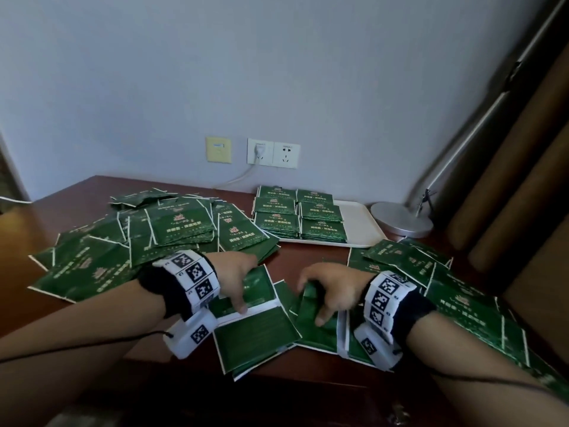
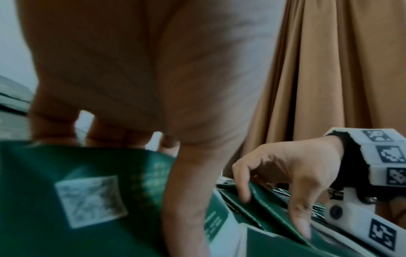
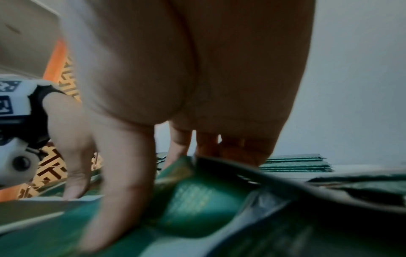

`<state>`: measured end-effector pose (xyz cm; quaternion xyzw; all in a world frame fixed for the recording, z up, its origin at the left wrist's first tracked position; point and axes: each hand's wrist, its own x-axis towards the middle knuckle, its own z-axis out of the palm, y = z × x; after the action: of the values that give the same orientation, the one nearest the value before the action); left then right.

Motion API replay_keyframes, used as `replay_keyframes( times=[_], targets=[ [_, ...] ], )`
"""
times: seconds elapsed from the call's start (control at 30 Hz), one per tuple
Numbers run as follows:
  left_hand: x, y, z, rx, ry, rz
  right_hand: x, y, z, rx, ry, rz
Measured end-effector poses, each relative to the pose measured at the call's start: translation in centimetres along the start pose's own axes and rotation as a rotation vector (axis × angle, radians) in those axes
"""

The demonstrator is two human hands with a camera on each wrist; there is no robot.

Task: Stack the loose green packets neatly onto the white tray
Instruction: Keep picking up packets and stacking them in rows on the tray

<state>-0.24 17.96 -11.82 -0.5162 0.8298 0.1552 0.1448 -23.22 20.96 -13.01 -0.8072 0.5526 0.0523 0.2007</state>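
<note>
Green foil packets (image 1: 172,229) with white edges and pale print lie heaped over the dark wooden worktop (image 1: 77,192), while six neat stacks already fill the left part of the white rectangular plastic tray (image 1: 366,223) near the worktop's far edge. At the near edge, the left hand (image 1: 237,278) presses curled fingers on a reverse-side packet (image 1: 258,331), and the right hand (image 1: 329,291) pinches a buckled packet (image 1: 311,306) between thumb and fingers. Squaring the gathered packets edge to edge, all facing one way, before lifting them should keep the next stack tidy. The glossy sleeves look slippery and crease easily.
</note>
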Motion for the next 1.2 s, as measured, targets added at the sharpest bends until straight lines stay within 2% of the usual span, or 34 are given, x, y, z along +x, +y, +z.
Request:
replay_keyframes(
  times=[0.07, 0.2, 0.3, 0.37, 0.4, 0.43, 0.47, 0.57, 0.6, 0.67, 0.73, 0.8, 0.9, 1.0, 1.1, 1.2],
  targets=[
    [-0.2, -0.8, -0.4, 0.043, 0.083, 0.055, -0.2, 0.7, 0.0, 0.064, 0.155, -0.036],
    [-1.0, -2.3, -1.7, 0.007, 0.387, 0.122, -1.0, 2.1, -0.3, 0.457, 0.518, -0.112],
    [-2.1, -2.1, -2.3, 0.083, 0.586, 0.152, -1.8, 2.8, 0.3, 0.677, 0.739, -0.151],
    [-2.6, -1.5, -1.5, 0.140, 0.643, 0.192, -2.5, 3.1, 0.8, 0.590, 0.800, -0.169],
    [-2.8, -1.1, -0.7, 0.163, 0.624, 0.203, -3.0, 3.1, 1.0, 0.494, 0.805, -0.174],
    [-2.7, -0.9, 0.2, 0.177, 0.578, 0.213, -3.7, 3.0, 1.2, 0.407, 0.768, -0.195],
    [-2.6, -0.9, 1.1, 0.185, 0.509, 0.226, -4.3, 2.7, 1.2, 0.338, 0.669, -0.219],
    [-2.3, -1.4, 2.5, 0.110, 0.232, 0.286, -5.7, 1.2, 1.7, 0.128, 0.160, -0.172],
    [-2.3, -1.7, 2.2, 0.051, 0.152, 0.308, -5.7, 1.1, 2.0, 0.109, 0.081, -0.151],
    [-2.4, -2.3, 1.2, -0.041, 0.073, 0.312, -5.7, 0.8, 2.0, 0.132, 0.118, -0.114],
    [-1.9, -2.9, 0.4, -0.036, 0.103, 0.257, -5.3, 1.0, 1.7, 0.093, 0.203, -0.030],
    [-1.1, -3.6, 0.2, 0.063, 0.133, 0.184, -4.8, 0.8, 1.5, -0.036, 0.157, 0.054],
    [0.0, -4.0, 0.6, 0.154, 0.011, 0.100, -4.1, 0.3, 1.4, -0.061, 0.042, 0.115],
    [0.6, -4.5, 0.7, 0.103, -0.039, 0.120, -3.8, 0.4, 1.5, -0.050, -0.012, 0.128],
    [1.5, -5.0, 0.5, 0.054, -0.053, 0.175, -3.5, 1.2, 0.8, 0.084, -0.009, 0.112],
    [2.1, -5.5, -0.9, -0.084, 0.002, 0.216, -3.4, 2.2, -1.3, 0.335, 0.086, 0.082]
  ],
)
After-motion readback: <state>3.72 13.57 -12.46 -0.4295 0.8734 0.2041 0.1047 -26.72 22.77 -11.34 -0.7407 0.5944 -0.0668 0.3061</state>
